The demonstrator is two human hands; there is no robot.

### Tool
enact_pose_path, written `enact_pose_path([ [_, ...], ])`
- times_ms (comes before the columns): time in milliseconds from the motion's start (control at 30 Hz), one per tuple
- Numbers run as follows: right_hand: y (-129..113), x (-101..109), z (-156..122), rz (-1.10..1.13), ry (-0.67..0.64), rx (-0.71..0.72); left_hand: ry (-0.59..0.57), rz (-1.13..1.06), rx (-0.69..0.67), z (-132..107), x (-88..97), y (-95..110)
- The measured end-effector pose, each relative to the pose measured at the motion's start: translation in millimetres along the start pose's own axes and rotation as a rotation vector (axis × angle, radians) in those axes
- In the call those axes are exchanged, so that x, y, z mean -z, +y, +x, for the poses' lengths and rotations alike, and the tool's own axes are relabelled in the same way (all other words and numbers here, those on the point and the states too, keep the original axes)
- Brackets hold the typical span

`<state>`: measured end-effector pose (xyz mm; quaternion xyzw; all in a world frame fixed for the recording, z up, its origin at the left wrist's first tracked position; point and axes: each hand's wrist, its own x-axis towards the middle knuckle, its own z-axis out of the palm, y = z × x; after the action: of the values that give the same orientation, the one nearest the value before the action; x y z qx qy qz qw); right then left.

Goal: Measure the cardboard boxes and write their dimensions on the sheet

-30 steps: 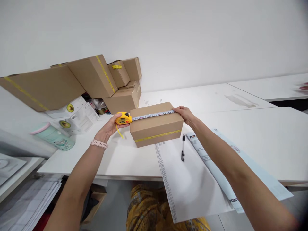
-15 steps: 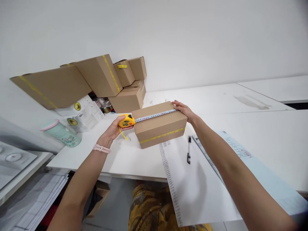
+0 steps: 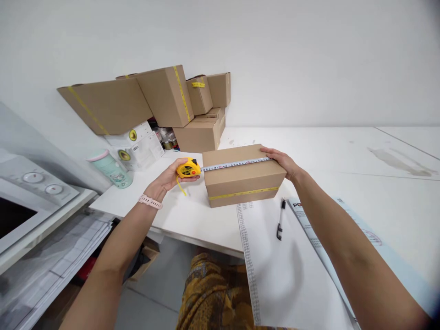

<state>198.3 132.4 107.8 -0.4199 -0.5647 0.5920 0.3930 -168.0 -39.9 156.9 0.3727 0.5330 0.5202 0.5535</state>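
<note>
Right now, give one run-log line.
left hand: holding yellow tape measure; right hand: on brown rectangular cardboard box, at silver blade's end; silver blade: across box top; black-ended pen: on white paper

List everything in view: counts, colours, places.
Box: one, brown, centre
Tape measure: one, yellow, blade across box
Cartons: at least five, brown, back left
Printed boxes: apparently two, white, below cartons
Small containers: several, mixed, beside printed boxes
Tumbler: one, mint, left
Appliance: one, white, far left
Sheets: several, white, below appliance
Notepaper: count unclear, white, front
Pen: one, black-clear, on notepaper
Papers: count unclear, pale blue, right
Tables: count unclear, white, beneath
Left hand: one, holding tape measure
Right hand: one, on box
</note>
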Motion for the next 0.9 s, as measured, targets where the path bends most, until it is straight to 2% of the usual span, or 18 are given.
enact_pose_path([
  [633,1.4,1.3,-3.5,0.028,0.06,0.0,-0.019,0.047,-0.004,4.6,12.4,-2.1],
  [733,0.4,8.8,-4.0,-0.115,0.134,-0.026,-0.031,0.077,-0.025,5.9,15.3,-5.0],
  [833,-4.9,13.9,-6.0,-0.37,0.198,-0.078,-0.043,0.117,-0.054,8.1,17.2,-6.6],
  [900,-12.3,12.8,-8.0,-0.522,0.245,-0.057,-0.053,0.146,-0.075,7.9,16.2,-3.7],
])
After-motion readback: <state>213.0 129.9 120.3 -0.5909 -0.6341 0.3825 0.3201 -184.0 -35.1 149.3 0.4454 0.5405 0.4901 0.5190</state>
